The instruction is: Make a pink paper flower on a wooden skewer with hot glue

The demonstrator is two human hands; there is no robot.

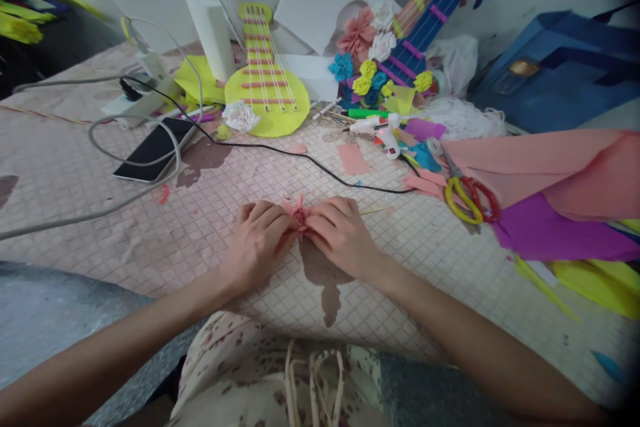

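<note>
A small pink paper flower (299, 215) is held between my two hands, low over the front part of the table. My left hand (261, 239) pinches its left side, fingers curled. On the opposite side my right hand (345, 235) grips the petals with thumb and fingertips. The flower's underside and parts of its edge are hidden by my fingers. Just beyond my hands a black cord (300, 155) crosses the table, and a pink paper piece (353, 159) lies flat past it.
A yellow paper guitar (270, 103) and a blue guitar with paper flowers (415, 40) lean at the back. Right of centre lie a glue gun (389, 140), scissors (465, 201) and pink sheets (525, 163). On the left are a phone (153, 152) and a grey cable (65, 225).
</note>
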